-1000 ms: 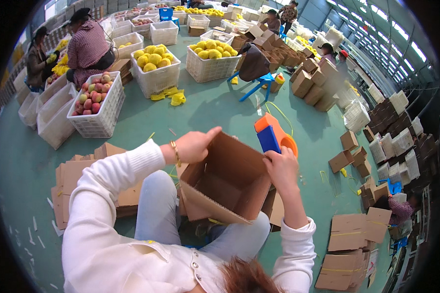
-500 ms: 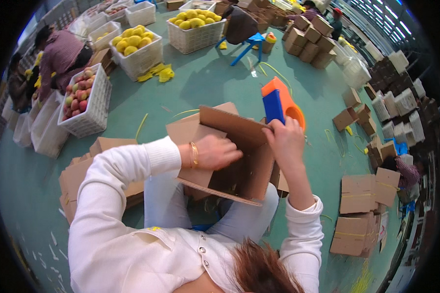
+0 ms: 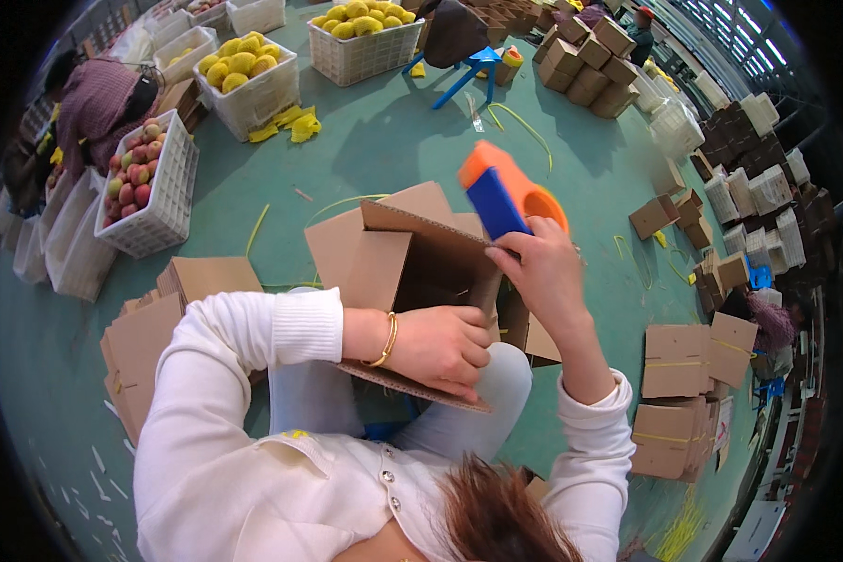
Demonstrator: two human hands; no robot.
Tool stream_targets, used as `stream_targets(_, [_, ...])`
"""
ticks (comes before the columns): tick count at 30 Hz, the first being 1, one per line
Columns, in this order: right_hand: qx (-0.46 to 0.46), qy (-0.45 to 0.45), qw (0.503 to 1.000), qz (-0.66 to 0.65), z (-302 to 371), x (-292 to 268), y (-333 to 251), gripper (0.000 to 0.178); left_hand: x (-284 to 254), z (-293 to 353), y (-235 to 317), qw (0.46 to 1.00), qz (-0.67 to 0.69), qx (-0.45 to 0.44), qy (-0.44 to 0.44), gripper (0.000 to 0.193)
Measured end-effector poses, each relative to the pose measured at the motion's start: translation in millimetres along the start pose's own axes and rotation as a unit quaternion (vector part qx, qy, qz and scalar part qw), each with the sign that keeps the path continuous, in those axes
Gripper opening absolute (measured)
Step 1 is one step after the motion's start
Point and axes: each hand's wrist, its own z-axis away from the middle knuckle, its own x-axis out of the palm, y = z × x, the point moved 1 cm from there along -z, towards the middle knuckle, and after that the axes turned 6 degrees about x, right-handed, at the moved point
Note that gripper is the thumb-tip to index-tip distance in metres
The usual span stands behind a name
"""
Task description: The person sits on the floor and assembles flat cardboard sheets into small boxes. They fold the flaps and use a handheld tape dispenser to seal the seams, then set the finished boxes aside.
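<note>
An open cardboard box (image 3: pixel 365 272) rests tilted across my lap, its flaps standing out and its inside dark. My left hand (image 3: pixel 436 351) reaches over the near side of the box, fingers curled against the near flap; the fingertips are partly hidden. In my right hand (image 3: pixel 539 267) is an orange and blue tape dispenser (image 3: pixel 496 201), raised just beyond the box's right edge. The right thumb and fingers close around its lower end, close to the box's upper right corner.
Flattened cardboard boxes (image 3: pixel 140 328) lie to my left, and bundled ones (image 3: pixel 674 361) to my right. White crates hold apples (image 3: pixel 136 178) and yellow-wrapped fruit (image 3: pixel 244 64). A blue stool (image 3: pixel 468 77) stands ahead. Yellow straps (image 3: pixel 525 126) lie on the green floor. A co-worker (image 3: pixel 108 108) bends at far left.
My left hand has moved from the box's upper inside toward me, down to the near flap. The tape dispenser has shifted slightly left in my right hand and tilted.
</note>
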Motion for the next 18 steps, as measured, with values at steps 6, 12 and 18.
stream_targets(6, [-0.060, -0.033, 0.998, -0.012, -4, -2, -14, 0.013, 41, 27, -21, 0.992, 0.050, -0.064, -0.100, 0.023])
stream_targets(12, [-0.109, 0.045, 0.991, 0.055, 44, 6, -18, 0.016, 64, 30, -22, 0.999, 0.032, 0.001, -0.041, 0.024])
stream_targets(18, [-0.151, 0.021, 0.986, 0.066, 91, 27, -19, 0.016, 43, 22, -10, 0.978, 0.200, -0.060, -0.008, 0.023])
